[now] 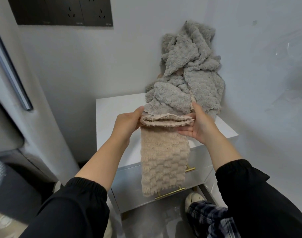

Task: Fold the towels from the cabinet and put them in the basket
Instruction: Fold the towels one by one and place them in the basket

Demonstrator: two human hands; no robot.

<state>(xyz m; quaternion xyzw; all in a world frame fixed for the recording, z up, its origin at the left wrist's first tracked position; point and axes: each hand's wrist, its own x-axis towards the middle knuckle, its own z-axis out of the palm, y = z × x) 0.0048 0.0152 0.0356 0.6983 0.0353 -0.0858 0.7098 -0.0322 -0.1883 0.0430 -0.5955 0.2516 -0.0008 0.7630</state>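
While both hands hold the beige towel (164,160) by its folded top edge, just above the front of the white cabinet (116,114), the job in hand looks like halving its length again. The left hand (128,124) is curled round the left end of the fold with its thumb on top. The right hand (200,127) pinches the right end, fingers laid almost straight underneath and thumb raised above it. The long tail hangs down in front of the cabinet, past the gold drawer handle (170,193). To do this well, I would keep the two grips level so the fold line stays square, then lower the tail onto the bare cabinet top and bring the held edge over to meet the free end, checking that the side edges line up before pressing flat. The crumpled grey towel heap (186,74) sits at the back of the cabinet against the wall, very close behind the hands (catching it could drag it forward). No basket is in view.
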